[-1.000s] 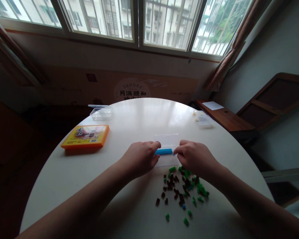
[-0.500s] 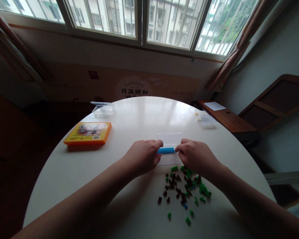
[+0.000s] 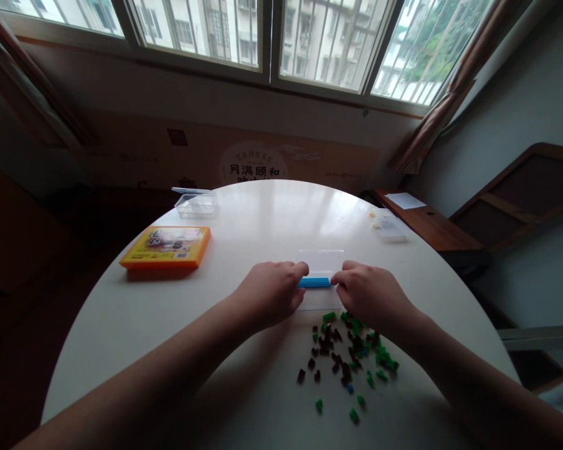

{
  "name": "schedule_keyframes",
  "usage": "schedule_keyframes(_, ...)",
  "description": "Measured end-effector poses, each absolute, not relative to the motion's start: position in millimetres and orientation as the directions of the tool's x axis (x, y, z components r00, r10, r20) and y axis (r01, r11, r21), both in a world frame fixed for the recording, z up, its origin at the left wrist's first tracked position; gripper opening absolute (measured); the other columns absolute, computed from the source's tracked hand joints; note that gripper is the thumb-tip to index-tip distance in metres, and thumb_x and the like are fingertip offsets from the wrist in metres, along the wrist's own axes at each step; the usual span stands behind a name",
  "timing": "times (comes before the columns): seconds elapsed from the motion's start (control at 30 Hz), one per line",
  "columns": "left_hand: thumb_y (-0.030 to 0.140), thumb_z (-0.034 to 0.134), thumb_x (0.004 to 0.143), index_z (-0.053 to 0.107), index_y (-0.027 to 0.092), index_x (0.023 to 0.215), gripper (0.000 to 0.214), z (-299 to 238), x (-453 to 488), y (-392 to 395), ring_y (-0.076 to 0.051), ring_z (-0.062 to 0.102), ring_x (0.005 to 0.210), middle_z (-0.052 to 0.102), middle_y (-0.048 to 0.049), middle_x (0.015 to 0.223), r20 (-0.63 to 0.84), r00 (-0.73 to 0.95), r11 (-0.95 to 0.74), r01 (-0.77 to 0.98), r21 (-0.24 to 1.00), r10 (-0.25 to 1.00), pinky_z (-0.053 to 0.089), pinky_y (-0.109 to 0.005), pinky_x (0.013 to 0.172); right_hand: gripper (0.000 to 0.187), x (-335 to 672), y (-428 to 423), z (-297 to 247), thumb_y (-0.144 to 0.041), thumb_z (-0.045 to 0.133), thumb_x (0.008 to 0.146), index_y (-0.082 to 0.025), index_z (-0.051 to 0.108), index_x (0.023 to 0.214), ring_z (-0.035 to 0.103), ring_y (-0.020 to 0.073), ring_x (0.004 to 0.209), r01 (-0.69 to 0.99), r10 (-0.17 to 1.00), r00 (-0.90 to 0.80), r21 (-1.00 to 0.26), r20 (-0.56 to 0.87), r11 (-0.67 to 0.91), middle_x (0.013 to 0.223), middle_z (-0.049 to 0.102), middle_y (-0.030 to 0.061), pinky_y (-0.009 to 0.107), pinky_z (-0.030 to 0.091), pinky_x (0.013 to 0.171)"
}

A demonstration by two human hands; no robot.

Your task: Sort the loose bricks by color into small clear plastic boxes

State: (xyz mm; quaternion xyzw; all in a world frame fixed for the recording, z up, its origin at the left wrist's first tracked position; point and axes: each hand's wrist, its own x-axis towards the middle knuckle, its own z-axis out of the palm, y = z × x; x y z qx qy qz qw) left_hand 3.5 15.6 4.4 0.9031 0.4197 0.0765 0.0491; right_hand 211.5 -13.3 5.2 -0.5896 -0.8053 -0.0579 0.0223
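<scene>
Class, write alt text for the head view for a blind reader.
The left hand and right hand pinch opposite ends of a blue studded strip over a clear tray on a white table. Green and brown bricks lie nearby.

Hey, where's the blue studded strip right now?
In the head view, near centre frame, the blue studded strip is pinched at its ends between the left hand and right hand, over a clear tray, just beyond the scattered small bricks.

Daylight is pouring in through the window (image 3: 216, 31), overexposing it and glaring off the far half of the counter (image 3: 281, 212). Walls (image 3: 520, 94) and forearms (image 3: 169, 369) are sitting in dim shadow. The wide lens is bowing the edges; the bricks (image 3: 351, 356) are looking soft.
</scene>
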Motion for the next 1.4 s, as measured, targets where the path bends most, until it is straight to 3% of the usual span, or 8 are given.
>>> schedule_keyframes(0.97,0.031,0.054,0.086,0.059,0.023,0.095,0.013,5.0,5.4,13.7,-0.021,0.065,0.071,0.070,-0.0035,0.088,0.088,0.630,-0.636,0.758,0.143,0.772,0.045,-0.028,0.057,0.029,207.5,-14.1,5.4,-0.023,0.048,0.091,-0.025,0.075,0.100,0.058,0.0122,0.063,0.960,0.956,-0.277,0.061,0.092,0.272,0.085,0.067,0.0022,0.024,0.032,0.052)
schedule_keyframes(1.4,0.030,0.054,0.086,0.059,0.021,0.095,0.013,6.8,4.6,13.0,-0.022,0.066,0.071,0.070,-0.0051,0.089,0.078,0.635,-0.639,0.753,0.159,0.768,0.046,-0.030,0.057,0.032,209.9,-17.9,7.9,-0.022,0.046,0.091,-0.030,0.075,0.104,0.060,0.0127,0.066,0.961,0.957,-0.276,0.058,0.090,0.271,0.085,0.067,0.0004,0.026,0.033,0.053)
